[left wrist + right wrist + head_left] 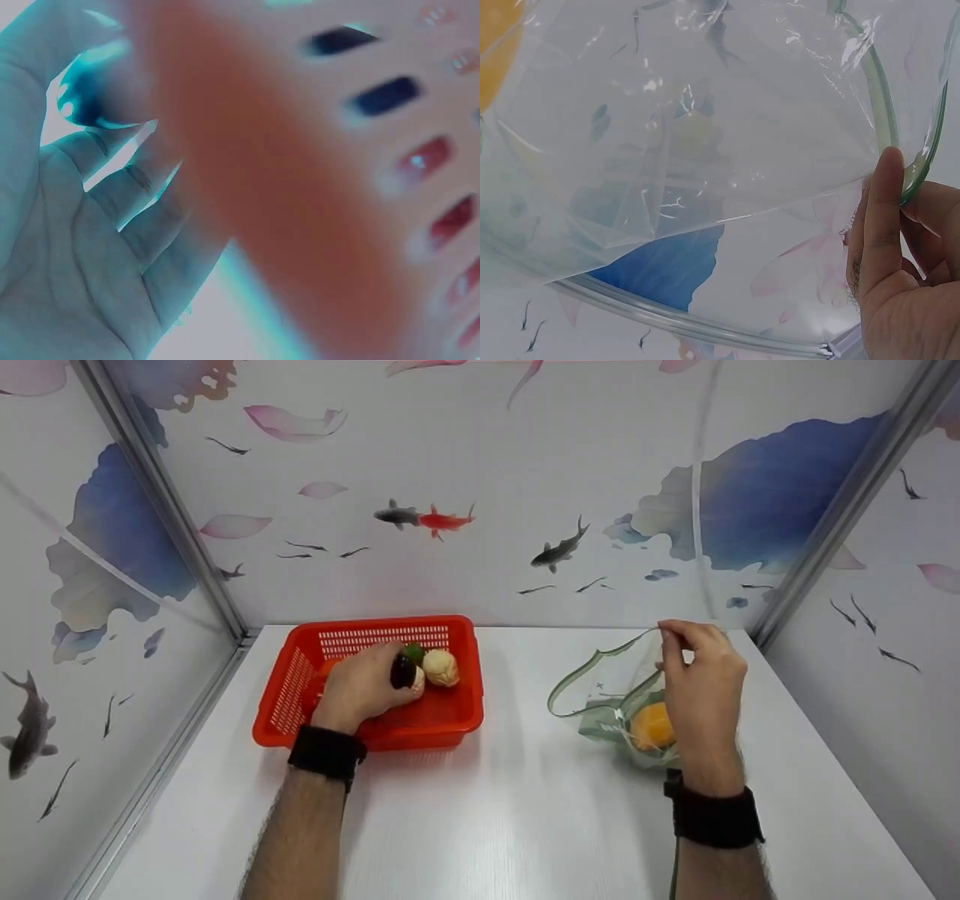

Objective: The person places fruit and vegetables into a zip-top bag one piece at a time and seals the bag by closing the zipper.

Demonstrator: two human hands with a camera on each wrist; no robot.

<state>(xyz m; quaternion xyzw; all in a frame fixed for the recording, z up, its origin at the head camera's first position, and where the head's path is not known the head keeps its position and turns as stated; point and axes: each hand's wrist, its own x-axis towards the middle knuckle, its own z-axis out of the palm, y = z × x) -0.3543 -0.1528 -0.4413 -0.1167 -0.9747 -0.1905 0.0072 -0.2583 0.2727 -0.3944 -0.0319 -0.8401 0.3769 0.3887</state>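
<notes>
My left hand [356,686] reaches over the red plastic basket [444,712] and pinches a small dark, glossy eggplant [403,671] between thumb and fingers. In the left wrist view the eggplant's shiny rounded end [82,90] shows past the thumb. A pale, wrinkled ball-shaped piece [441,668] and a green piece [413,652] lie in the basket beside that hand. On the right, my right hand [705,682] pinches the green-edged rim of a clear plastic bag [600,726], which stands with its mouth spread. A yellow-orange round piece [651,726] sits inside the bag, partly hidden by the hand.
A white table [510,810] carries both basket and bag. Panels printed with fish and petals enclose it at the back [480,457] and both sides, with metal posts [832,502] at the corners. An orange-red piece [328,666] in the basket is mostly hidden behind my left hand.
</notes>
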